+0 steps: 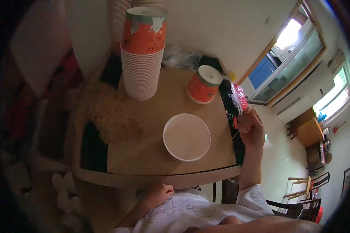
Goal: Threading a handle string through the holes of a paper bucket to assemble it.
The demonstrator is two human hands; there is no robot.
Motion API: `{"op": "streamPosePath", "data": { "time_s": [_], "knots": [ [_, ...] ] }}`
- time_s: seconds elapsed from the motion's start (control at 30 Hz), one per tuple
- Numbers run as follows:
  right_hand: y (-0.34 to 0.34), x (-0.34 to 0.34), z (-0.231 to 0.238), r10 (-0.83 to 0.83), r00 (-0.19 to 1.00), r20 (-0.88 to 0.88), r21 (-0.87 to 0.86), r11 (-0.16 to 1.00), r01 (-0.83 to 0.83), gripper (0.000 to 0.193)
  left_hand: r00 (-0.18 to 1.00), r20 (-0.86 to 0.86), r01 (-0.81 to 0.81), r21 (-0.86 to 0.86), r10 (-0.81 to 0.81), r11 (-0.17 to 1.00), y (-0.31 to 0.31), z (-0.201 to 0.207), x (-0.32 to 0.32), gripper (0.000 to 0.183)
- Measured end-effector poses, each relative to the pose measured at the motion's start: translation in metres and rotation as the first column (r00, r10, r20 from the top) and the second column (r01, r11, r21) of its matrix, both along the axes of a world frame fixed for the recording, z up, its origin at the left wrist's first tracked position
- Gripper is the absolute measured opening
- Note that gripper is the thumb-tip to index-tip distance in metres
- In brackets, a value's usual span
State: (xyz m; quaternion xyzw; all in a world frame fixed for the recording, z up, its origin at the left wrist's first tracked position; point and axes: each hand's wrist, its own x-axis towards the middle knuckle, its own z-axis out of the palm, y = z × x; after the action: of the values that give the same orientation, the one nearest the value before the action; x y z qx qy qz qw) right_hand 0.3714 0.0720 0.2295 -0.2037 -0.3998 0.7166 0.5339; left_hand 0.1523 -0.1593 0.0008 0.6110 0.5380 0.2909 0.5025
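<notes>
My right hand [251, 125] is raised at the table's right edge with its fingers pinched together. Whatever lies between those fingertips is too small to make out; a thin pale strand shows just below them. Beside the fingertips is a pink-and-white patterned item [238, 95]. My left hand [159, 194] rests low against my white shirt, in front of the table edge, its fingers curled in and nothing visible in them. Between the hands and the far side, a round white paper tub [186, 137] stands on the table with its mouth up.
A tall nested stack of orange-and-white paper tubs [142, 58] rises at the back. A short orange tub [204, 84] stands upside down at the back right. Tan, straw-like strands [112, 114] lie on the left of the brown tabletop [144, 155]. Clear plastic [181, 57] sits behind.
</notes>
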Motion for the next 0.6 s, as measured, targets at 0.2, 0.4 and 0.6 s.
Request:
{"op": "streamPosePath", "data": {
  "time_s": [0.2,0.4,0.6],
  "knots": [
    [0.004,-0.008,0.017,0.055,0.997,0.045,0.1,0.993,-0.059,0.015,0.98,-0.11,0.171,0.049,-0.165,0.984,0.01,0.005,0.002,0.016],
    [-0.009,-0.025,0.022,0.029,0.985,0.172,0.131,0.99,-0.052,0.02,0.95,0.291,-0.145,0.104,0.109,0.984,0.026,0.015,0.006,0.01],
    [-0.04,-0.046,0.011,0.367,0.802,0.471,0.057,0.895,-0.443,0.091,0.907,0.334,-0.382,0.398,0.256,0.834,0.081,0.145,-0.013,0.023]
  ]
}}
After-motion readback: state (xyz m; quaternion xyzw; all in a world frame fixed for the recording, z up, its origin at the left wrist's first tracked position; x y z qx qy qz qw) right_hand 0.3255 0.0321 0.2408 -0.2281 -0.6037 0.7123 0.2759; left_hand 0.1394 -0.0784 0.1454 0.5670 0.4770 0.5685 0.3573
